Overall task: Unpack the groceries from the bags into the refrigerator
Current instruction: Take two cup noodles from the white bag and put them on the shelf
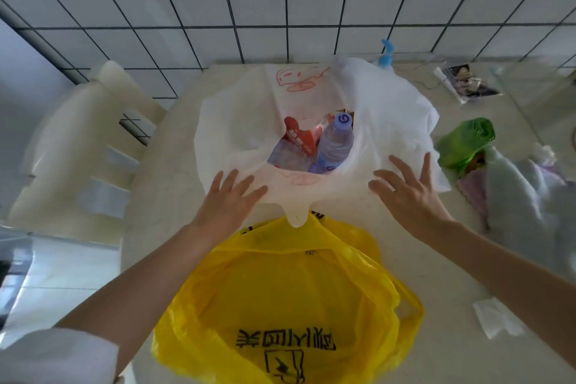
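Note:
A white plastic bag (383,121) stands open in the middle of the table. Inside it I see a clear water bottle with a bluish cap (337,142) and a red-and-white packet (300,138). My left hand (229,199) rests with fingers spread on the bag's near left rim. My right hand (408,193) lies spread on the near right rim. Neither hand holds anything. A yellow plastic bag (290,299) with black print gapes open just in front of me, and it looks empty.
A cream table (162,190) stands against a white tiled wall. A white plastic chair (84,146) is on the left. To the right lie a green bag roll (464,140), pale bags (523,190), a tissue (495,318) and a packet (467,81).

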